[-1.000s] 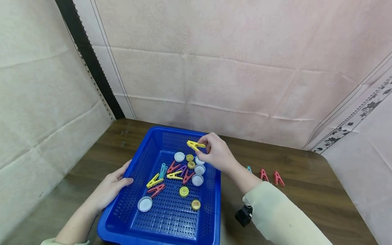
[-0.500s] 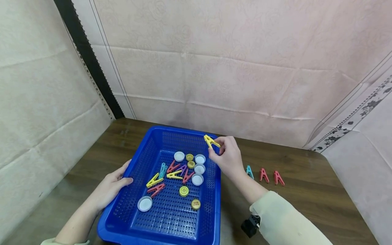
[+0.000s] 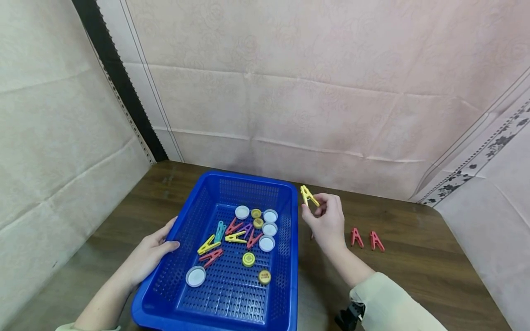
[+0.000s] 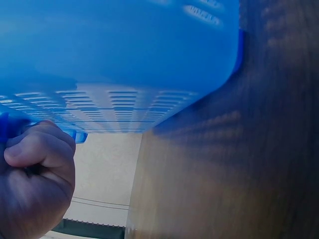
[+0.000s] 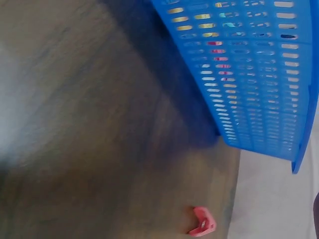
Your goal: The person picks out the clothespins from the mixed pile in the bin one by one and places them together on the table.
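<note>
My right hand (image 3: 328, 225) pinches a yellow clothespin (image 3: 308, 196) between thumb and fingers, just right of the blue basket (image 3: 291, 257) and above the table. At the basket's left side, my left hand (image 3: 145, 255) grips the rim, also seen in the left wrist view with the hand (image 4: 40, 174) curled at the basket edge. Inside lie a blue clothespin (image 3: 220, 231), a purple clothespin (image 3: 247, 228), several red and yellow clothespins, white caps (image 3: 267, 243) and yellow caps (image 3: 249, 259). The right wrist view does not show the held clothespin.
On the wooden table (image 3: 418, 271), right of my right hand, lie two red clothespins (image 3: 357, 237). Another red clothespin (image 5: 203, 222) lies near the basket in the right wrist view. Cloth-covered walls (image 3: 290, 92) stand behind and at both sides.
My right hand has carried the yellow clothespin from above the basket rightward past its rim. A blue clothespin on the table is now hidden behind that hand. The left hand stays put.
</note>
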Available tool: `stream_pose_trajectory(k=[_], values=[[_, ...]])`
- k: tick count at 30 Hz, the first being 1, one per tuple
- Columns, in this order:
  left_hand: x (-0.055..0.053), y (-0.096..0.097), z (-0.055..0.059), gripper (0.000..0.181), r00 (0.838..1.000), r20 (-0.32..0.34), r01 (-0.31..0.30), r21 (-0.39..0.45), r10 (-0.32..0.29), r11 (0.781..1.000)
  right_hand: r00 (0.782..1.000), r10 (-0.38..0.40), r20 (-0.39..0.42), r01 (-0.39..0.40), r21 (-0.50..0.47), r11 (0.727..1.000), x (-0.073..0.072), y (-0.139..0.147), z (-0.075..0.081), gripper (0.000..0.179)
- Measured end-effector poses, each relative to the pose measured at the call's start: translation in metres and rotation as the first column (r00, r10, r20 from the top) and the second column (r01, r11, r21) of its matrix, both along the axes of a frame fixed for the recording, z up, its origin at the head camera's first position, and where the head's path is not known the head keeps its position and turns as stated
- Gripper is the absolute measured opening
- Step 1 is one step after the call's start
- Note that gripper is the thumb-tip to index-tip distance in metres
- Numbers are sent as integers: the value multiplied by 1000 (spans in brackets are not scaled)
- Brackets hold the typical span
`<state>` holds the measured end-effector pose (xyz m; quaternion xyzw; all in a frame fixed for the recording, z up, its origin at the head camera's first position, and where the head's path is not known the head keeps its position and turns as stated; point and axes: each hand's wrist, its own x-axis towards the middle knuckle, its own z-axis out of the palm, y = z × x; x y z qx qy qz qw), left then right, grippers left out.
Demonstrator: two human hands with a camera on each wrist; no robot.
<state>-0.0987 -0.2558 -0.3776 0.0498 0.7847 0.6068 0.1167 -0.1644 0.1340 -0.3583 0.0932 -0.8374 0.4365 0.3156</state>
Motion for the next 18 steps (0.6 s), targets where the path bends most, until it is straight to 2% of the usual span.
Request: stream_pose_trajectory(k=[10,18], values=[[0,0,0,64,1000,4,2,6,-2,1000,995,-72,70,75,-35,997,10,18,-23,37],[1,0,0,65,1000,5,7,25,-7,1000,980,-151,129,150,13,989,17,23,-41,36]])
